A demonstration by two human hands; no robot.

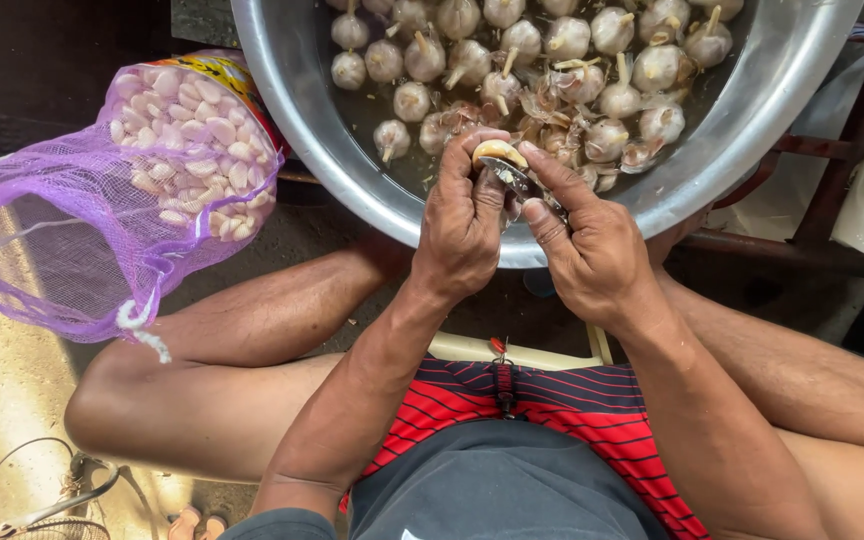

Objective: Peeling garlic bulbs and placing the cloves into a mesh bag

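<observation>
My left hand (462,225) holds a garlic clove (497,152) between thumb and fingertips, just above the near rim of a large steel basin (352,160). Pressed against the clove is a small knife (517,180) gripped in my right hand (592,250). The basin holds water and several whole garlic bulbs (512,60) with loose skins floating among them. Both hands meet over the basin's front edge, thumbs almost touching.
A purple mesh bag (102,200) full of peeled garlic cloves (187,140) lies at the left. My bare knees and red striped shorts (552,410) fill the lower view. A dark metal frame (832,150) stands at the right. Wire and sandals lie on the floor at the bottom left.
</observation>
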